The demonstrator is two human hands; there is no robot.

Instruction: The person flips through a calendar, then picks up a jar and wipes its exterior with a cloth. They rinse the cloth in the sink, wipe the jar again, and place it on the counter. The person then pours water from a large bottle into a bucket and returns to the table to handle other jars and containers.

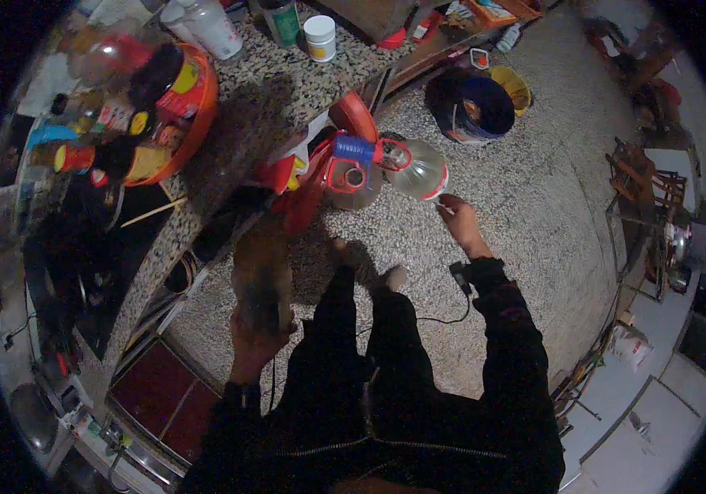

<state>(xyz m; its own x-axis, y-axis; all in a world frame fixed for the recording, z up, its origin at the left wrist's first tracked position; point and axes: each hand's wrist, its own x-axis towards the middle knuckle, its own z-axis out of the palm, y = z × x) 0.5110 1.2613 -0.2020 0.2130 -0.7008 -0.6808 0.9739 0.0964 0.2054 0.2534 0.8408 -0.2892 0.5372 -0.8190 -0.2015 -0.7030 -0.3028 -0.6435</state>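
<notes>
My left hand (260, 339) grips a blurred brownish vessel (261, 272), held upright to the left of my legs; its exact kind is hard to make out. My right hand (461, 225) hangs over the speckled floor (532, 241), fingers slightly curled and apart, with nothing visible in it. Close to its fingertips is the base of a large clear plastic jug (418, 170) with a red handle, tilted or lying over. A second clear jug (356, 194) with a red collar stands beside it. A blue ribbed plastic piece (354, 148) lies between the two.
A granite counter (353, 74) bears a white tub (320, 38) and an orange basin (208, 123) full of bottles. Under its edge is a red basin (354, 116). A dark bucket (483, 114) and a yellow bucket (517, 89) stand on the floor. A corded plug (462, 278) lies near my right sleeve.
</notes>
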